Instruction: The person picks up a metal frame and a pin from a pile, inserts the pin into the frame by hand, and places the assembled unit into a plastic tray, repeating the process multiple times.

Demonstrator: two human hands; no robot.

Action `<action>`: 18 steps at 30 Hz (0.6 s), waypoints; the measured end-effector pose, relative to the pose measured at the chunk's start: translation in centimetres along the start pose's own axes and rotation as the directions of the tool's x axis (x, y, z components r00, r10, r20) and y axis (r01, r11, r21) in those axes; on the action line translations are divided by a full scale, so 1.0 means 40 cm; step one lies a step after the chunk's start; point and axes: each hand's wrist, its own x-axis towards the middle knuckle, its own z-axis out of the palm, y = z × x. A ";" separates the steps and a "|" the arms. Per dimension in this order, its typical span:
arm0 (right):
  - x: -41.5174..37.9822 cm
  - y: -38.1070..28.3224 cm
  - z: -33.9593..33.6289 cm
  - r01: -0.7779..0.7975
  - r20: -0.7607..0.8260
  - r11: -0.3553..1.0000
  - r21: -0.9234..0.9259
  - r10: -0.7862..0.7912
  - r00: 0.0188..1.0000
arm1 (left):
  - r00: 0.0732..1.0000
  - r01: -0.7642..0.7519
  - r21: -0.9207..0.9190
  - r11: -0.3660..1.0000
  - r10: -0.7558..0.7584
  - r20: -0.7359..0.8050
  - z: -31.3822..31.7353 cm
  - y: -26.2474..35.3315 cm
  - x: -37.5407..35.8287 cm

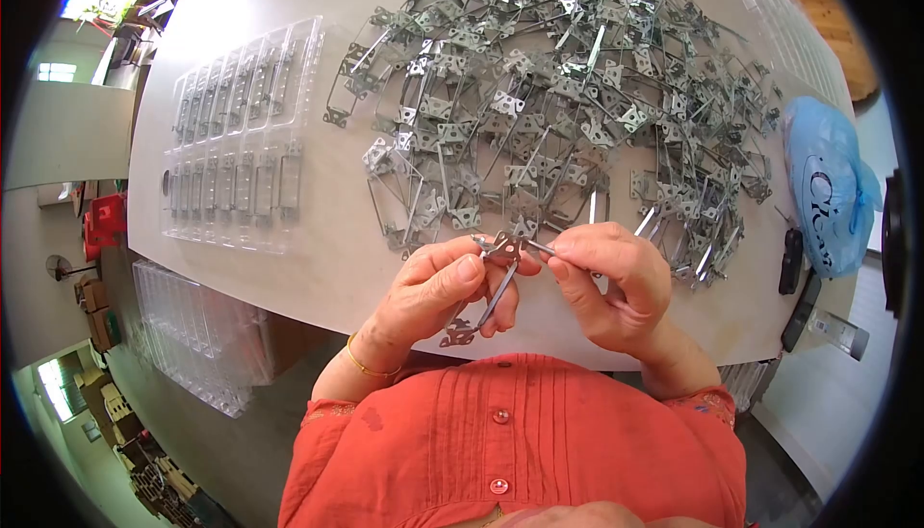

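My left hand (428,287) is closed on a metal bracket (506,247), a grey piece with punched plates joined by thin arms, held in front of my chest. Its plate with holes shows above my fingers, and one arm slants down to a second plate (460,334) near my palm. To its right, my right hand (618,283) pinches a slim dark rod (540,247) between thumb and fingers. The rod's tip reaches the bracket's upper plate; whether it is a tool or part of the bracket I cannot tell. Just beyond both hands lies a large pile of similar brackets (510,104).
A clear plastic tray (313,76) with two rows of brackets lies at the left on the table (337,273). More clear trays (197,335) are stacked below the left edge. At the right are a blue plastic bag (833,186) and a black-handled object (790,260).
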 end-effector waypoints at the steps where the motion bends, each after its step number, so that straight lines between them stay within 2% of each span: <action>1: 0.003 -0.001 0.000 0.000 -0.001 1.000 0.000 0.000 1.000 | 1.000 0.000 0.002 1.000 0.000 0.001 0.000 0.000 -0.001; 3: 0.008 -0.005 -0.002 0.035 0.024 0.997 -0.065 -0.034 0.999 | 1.000 0.006 0.010 1.000 -0.006 0.019 -0.010 -0.004 -0.004; 7: 0.004 -0.006 0.007 0.036 0.036 0.997 -0.062 -0.034 0.999 | 0.998 0.009 0.049 0.999 -0.012 0.062 -0.009 -0.008 -0.007; 9: 0.003 -0.017 0.003 -0.012 0.082 0.999 0.040 0.009 0.997 | 0.997 0.016 0.064 0.998 -0.021 0.073 -0.008 -0.004 -0.011; 10: 0.000 -0.017 0.003 -0.012 0.082 0.999 0.036 0.009 0.997 | 0.996 0.025 0.077 0.997 -0.032 0.081 -0.007 -0.003 -0.014; 12: -0.006 -0.011 0.007 -0.007 0.124 0.989 0.147 -0.012 0.992 | 0.997 0.032 0.065 0.997 -0.036 0.069 -0.010 -0.009 -0.015; 13: 0.002 -0.001 0.003 0.064 0.143 0.989 0.135 -0.083 0.986 | 0.992 0.059 0.005 0.998 -0.060 0.111 -0.019 -0.011 -0.014; 14: 0.002 -0.003 0.004 0.064 0.143 0.989 0.133 -0.083 0.986 | 0.985 0.091 -0.054 0.994 -0.081 0.154 -0.025 -0.012 -0.014; 18: 0.002 -0.010 0.001 0.050 0.178 0.980 0.193 -0.085 0.980 | 0.985 0.138 -0.148 0.979 -0.121 0.122 -0.015 -0.013 -0.029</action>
